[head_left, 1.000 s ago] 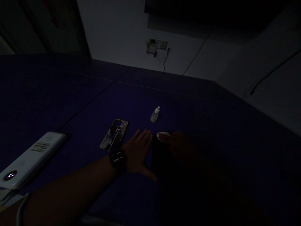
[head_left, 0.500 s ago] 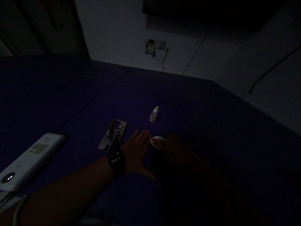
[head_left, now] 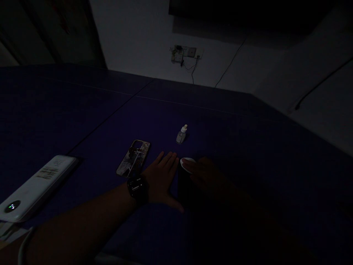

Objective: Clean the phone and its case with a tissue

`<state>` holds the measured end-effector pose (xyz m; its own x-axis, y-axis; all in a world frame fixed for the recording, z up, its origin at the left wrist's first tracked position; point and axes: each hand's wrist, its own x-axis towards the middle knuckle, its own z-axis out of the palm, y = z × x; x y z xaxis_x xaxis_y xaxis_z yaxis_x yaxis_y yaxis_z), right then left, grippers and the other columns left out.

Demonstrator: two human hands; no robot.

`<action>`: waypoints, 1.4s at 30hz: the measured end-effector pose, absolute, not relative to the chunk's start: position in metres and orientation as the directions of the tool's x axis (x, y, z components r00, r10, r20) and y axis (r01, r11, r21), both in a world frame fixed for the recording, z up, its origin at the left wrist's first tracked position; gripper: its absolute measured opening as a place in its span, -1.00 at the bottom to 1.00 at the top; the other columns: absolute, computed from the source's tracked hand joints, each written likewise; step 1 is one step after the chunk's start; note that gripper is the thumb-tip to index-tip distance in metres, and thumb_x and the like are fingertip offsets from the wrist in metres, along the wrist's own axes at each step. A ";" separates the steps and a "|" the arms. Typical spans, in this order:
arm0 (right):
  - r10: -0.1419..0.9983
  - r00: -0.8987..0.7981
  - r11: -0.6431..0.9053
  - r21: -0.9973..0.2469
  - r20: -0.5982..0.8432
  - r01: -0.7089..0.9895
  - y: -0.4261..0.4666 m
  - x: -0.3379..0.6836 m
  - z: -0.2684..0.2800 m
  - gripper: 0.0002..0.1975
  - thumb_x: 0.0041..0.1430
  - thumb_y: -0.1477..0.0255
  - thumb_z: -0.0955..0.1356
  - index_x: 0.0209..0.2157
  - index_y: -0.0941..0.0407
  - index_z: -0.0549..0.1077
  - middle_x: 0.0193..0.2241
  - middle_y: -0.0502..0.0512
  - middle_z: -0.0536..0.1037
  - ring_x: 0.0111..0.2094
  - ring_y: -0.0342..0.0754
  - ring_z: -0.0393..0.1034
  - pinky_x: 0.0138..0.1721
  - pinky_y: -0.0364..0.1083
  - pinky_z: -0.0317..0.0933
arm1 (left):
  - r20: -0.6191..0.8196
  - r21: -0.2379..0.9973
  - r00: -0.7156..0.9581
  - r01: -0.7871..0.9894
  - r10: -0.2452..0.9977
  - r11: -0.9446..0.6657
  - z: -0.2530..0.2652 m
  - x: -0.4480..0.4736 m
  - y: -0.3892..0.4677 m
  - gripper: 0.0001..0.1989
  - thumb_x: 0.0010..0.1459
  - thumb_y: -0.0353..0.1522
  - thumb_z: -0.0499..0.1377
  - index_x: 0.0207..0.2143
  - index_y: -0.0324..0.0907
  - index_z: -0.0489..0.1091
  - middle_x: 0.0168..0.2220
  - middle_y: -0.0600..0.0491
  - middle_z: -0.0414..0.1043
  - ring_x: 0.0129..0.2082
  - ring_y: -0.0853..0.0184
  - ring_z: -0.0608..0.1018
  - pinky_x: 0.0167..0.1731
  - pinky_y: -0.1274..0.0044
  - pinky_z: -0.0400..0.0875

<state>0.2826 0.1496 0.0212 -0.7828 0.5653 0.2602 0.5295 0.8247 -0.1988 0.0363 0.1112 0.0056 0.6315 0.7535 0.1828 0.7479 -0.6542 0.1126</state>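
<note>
The room is very dim. My left hand (head_left: 161,178) lies flat with fingers and thumb spread, holding nothing; a lit smartwatch (head_left: 136,187) is on its wrist. My right hand (head_left: 205,173) is closed on a white rounded pad (head_left: 187,163), its fingers pressing over it. Below the pad is a black patch (head_left: 185,189), too dark to identify. A patterned phone case (head_left: 134,158) with a camera cutout lies left of my left hand. Beyond my hands stands a small dropper bottle (head_left: 181,136) with a white cap.
A white power bank (head_left: 38,186) with a lit display lies at the left, with a cable at its near end. The dark blue surface (head_left: 110,132) reaches a pale wall (head_left: 132,40) with sockets (head_left: 187,52) and hanging cords. A black screen-like panel (head_left: 234,14) hangs above.
My right hand and the white pad have shifted very slightly; the pad's visible shape is a little different. My left hand stays flat. The whole view has drifted slightly.
</note>
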 end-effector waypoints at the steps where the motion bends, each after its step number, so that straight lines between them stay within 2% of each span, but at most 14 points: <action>1: 0.560 -0.794 0.827 -0.214 0.237 0.519 0.149 0.284 0.024 -0.55 0.41 0.42 0.18 0.26 0.10 0.38 0.07 0.25 0.56 -0.14 0.08 0.41 -0.09 0.11 0.33 | 0.187 0.108 0.631 0.749 0.753 -0.654 0.006 0.036 0.111 0.33 -0.04 0.45 -0.10 0.37 -0.52 0.00 0.41 -0.47 -0.08 0.43 -0.19 0.02 0.37 0.13 -0.16; 3: 0.567 -0.797 0.820 -0.234 0.207 0.522 0.149 0.286 0.027 -0.57 0.43 0.39 0.18 0.22 0.06 0.43 -0.06 0.21 0.62 -0.25 0.04 0.38 -0.18 0.06 0.32 | 0.190 0.102 0.629 0.751 0.754 -0.652 0.005 0.037 0.111 0.32 -0.03 0.45 -0.10 0.37 -0.51 0.01 0.41 -0.47 -0.06 0.43 -0.19 0.01 0.37 0.12 -0.15; 4: 0.579 -0.788 0.812 -0.236 0.209 0.534 0.149 0.286 0.028 -0.58 0.44 0.39 0.17 0.22 0.04 0.44 -0.06 0.20 0.63 -0.26 0.03 0.38 -0.18 0.06 0.32 | 0.189 0.103 0.629 0.751 0.754 -0.652 0.005 0.037 0.111 0.31 -0.03 0.45 -0.11 0.37 -0.51 0.00 0.40 -0.47 -0.06 0.43 -0.18 0.01 0.36 0.11 -0.14; 8: 0.606 -0.748 0.795 -0.214 0.270 0.567 0.151 0.283 0.023 -0.55 0.43 0.43 0.17 0.28 0.06 0.36 0.19 0.21 0.48 -0.06 0.10 0.39 0.02 0.17 0.26 | 0.192 0.113 0.633 0.745 0.750 -0.658 0.004 0.037 0.112 0.31 -0.03 0.45 -0.14 0.37 -0.49 -0.02 0.41 -0.47 -0.07 0.43 -0.19 0.01 0.36 0.08 -0.15; 10: 0.590 -0.763 0.807 -0.206 0.264 0.553 0.150 0.281 0.022 -0.53 0.41 0.41 0.20 0.29 0.07 0.34 0.23 0.21 0.45 -0.01 0.13 0.37 0.04 0.18 0.24 | 0.192 0.116 0.633 0.744 0.750 -0.658 0.005 0.036 0.112 0.32 -0.03 0.45 -0.13 0.37 -0.51 -0.02 0.41 -0.47 -0.08 0.44 -0.18 0.00 0.36 0.09 -0.16; 14: 0.559 -0.806 0.826 -0.216 0.194 0.520 0.149 0.283 0.026 -0.57 0.40 0.37 0.23 0.24 0.03 0.41 0.05 0.21 0.59 -0.13 0.10 0.40 -0.10 0.11 0.29 | 0.184 0.116 0.631 0.748 0.754 -0.654 0.004 0.036 0.111 0.32 -0.02 0.44 -0.12 0.37 -0.52 -0.01 0.41 -0.47 -0.09 0.44 -0.16 0.00 0.38 0.13 -0.20; 16: 0.581 -0.789 0.812 -0.217 0.200 0.542 0.150 0.287 0.026 -0.58 0.40 0.37 0.22 0.23 0.02 0.42 0.04 0.21 0.59 -0.17 0.08 0.42 -0.12 0.11 0.30 | 0.184 0.119 0.628 0.750 0.756 -0.651 0.003 0.036 0.111 0.32 -0.02 0.44 -0.13 0.37 -0.52 -0.01 0.42 -0.46 -0.12 0.44 -0.16 0.01 0.38 0.14 -0.22; 19: 0.614 -0.747 0.790 -0.202 0.255 0.579 0.154 0.291 0.019 -0.55 0.43 0.40 0.17 0.28 0.06 0.35 0.19 0.24 0.48 0.02 0.11 0.44 0.05 0.18 0.27 | 0.190 0.118 0.631 0.746 0.752 -0.655 0.001 0.036 0.111 0.32 -0.02 0.45 -0.13 0.38 -0.51 -0.03 0.42 -0.46 -0.13 0.44 -0.17 0.00 0.38 0.12 -0.20; 22: 0.621 -0.731 0.783 -0.193 0.283 0.591 0.155 0.288 0.011 -0.52 0.44 0.40 0.13 0.31 0.09 0.29 0.24 0.26 0.42 0.19 0.14 0.34 0.17 0.24 0.19 | 0.198 0.104 0.631 0.747 0.750 -0.656 0.000 0.036 0.112 0.32 -0.02 0.44 -0.12 0.38 -0.49 -0.05 0.41 -0.46 -0.10 0.44 -0.17 0.00 0.37 0.11 -0.17; 27: 0.610 -0.749 0.792 -0.180 0.257 0.583 0.149 0.279 0.016 -0.53 0.42 0.42 0.16 0.29 0.12 0.33 0.24 0.23 0.42 -0.02 0.12 0.41 0.03 0.17 0.28 | 0.205 0.098 0.627 0.751 0.752 -0.653 0.003 0.037 0.111 0.31 -0.02 0.45 -0.13 0.38 -0.49 -0.02 0.41 -0.46 -0.06 0.43 -0.18 0.03 0.37 0.11 -0.17; 32: 0.570 -0.795 0.821 -0.162 0.206 0.547 0.147 0.286 0.028 -0.57 0.42 0.40 0.18 0.24 0.03 0.40 0.15 0.16 0.52 -0.16 0.09 0.38 -0.08 0.13 0.28 | 0.182 0.114 0.629 0.750 0.756 -0.651 0.004 0.037 0.111 0.33 -0.04 0.46 -0.17 0.37 -0.51 0.00 0.41 -0.47 -0.08 0.44 -0.18 0.01 0.38 0.11 -0.17; 37: 0.620 -0.741 0.780 -0.108 0.257 0.616 0.151 0.287 0.022 -0.53 0.42 0.40 0.17 0.29 0.09 0.33 0.26 0.19 0.41 -0.06 0.14 0.38 0.02 0.18 0.23 | 0.188 0.127 0.622 0.752 0.760 -0.647 0.003 0.037 0.111 0.35 -0.05 0.47 -0.17 0.37 -0.52 -0.03 0.41 -0.46 -0.09 0.44 -0.17 0.00 0.38 0.10 -0.19; 40: 0.582 -0.778 0.811 -0.099 0.237 0.576 0.148 0.284 0.020 -0.50 0.40 0.37 0.20 0.32 0.11 0.29 0.27 0.19 0.39 0.02 0.17 0.34 0.05 0.19 0.21 | 0.174 0.124 0.623 0.754 0.763 -0.644 0.008 0.038 0.110 0.34 -0.04 0.46 -0.16 0.37 -0.52 -0.01 0.41 -0.46 -0.08 0.44 -0.16 0.01 0.38 0.12 -0.20; 42: 0.551 -0.808 0.834 -0.107 0.210 0.541 0.147 0.284 0.023 -0.52 0.40 0.36 0.21 0.29 0.09 0.33 0.23 0.17 0.44 -0.01 0.15 0.34 0.03 0.17 0.21 | 0.153 0.119 0.624 0.759 0.767 -0.641 0.011 0.038 0.109 0.33 -0.03 0.46 -0.16 0.36 -0.52 0.01 0.40 -0.46 -0.06 0.44 -0.16 0.01 0.38 0.13 -0.19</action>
<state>0.2839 0.1467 0.0227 -0.8077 0.5510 0.2097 0.5413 0.8340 -0.1067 0.0384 0.1092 0.0114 0.6237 0.7666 0.1526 0.7585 -0.6407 0.1187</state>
